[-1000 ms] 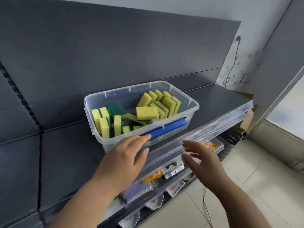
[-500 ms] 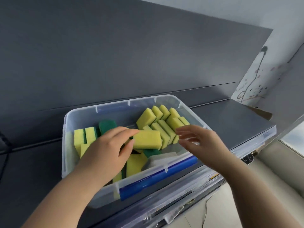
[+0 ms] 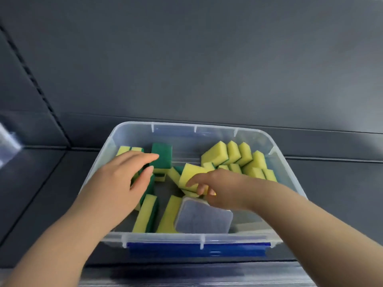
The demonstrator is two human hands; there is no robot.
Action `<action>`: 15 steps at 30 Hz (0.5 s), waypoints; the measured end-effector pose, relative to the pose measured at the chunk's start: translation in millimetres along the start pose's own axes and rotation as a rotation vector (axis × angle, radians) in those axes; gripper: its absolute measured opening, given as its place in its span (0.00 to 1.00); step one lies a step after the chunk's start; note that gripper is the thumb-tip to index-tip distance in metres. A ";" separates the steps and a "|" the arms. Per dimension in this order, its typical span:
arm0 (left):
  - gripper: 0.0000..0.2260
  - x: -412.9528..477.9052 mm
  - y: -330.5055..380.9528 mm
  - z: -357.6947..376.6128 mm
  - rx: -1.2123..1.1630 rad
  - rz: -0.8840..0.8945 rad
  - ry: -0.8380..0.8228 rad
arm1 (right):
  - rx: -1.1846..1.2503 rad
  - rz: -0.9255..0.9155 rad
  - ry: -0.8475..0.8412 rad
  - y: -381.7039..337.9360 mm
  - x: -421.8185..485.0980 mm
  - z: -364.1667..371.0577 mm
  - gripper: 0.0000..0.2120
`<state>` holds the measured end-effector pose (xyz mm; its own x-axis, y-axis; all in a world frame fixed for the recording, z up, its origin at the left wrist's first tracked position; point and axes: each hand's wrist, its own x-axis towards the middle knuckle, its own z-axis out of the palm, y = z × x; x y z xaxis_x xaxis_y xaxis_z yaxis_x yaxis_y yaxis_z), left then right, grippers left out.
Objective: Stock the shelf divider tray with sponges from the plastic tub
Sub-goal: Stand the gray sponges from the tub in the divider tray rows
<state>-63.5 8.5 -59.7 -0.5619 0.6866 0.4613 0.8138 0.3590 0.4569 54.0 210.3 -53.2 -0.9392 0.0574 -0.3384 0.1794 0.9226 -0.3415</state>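
Head view: my left grip [image 3: 122,183] spread wide over a green sponge [image 3: 161,155], right grip [image 3: 217,191] on a yellow sponge [image 3: 191,176], hold unclear, grey pad [image 3: 204,219] just beside, tub [image 3: 186,238] near the shelf [image 3: 331,183] front edge.

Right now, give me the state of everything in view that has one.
Plastic tub: lidless, partly filled with sponges.
Left hand: open, fingers straight over the left sponges.
Right hand: fingers curled on a loose yellow sponge; grip unclear.
Right sponge row: standing on edge, leaning.
Grey pad: lying at the front.
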 end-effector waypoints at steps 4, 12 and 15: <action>0.11 -8.4 14.0 5.5 0.038 -0.088 0.017 | 0.051 -0.206 -0.034 5.5 -2.6 -1.2 0.22; 0.13 -24.5 38.0 22.7 0.061 -0.124 0.028 | -0.264 -0.263 -0.011 11.4 -1.9 19.5 0.41; 0.13 -23.9 38.1 27.3 0.083 -0.096 0.005 | -0.249 -0.248 -0.068 16.1 -9.1 15.5 0.26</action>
<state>-15.1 23.0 -74.1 -0.6386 0.6433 0.4224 0.7654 0.4742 0.4351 70.0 218.7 -69.2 -0.9221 -0.1976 -0.3327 -0.1360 0.9704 -0.1994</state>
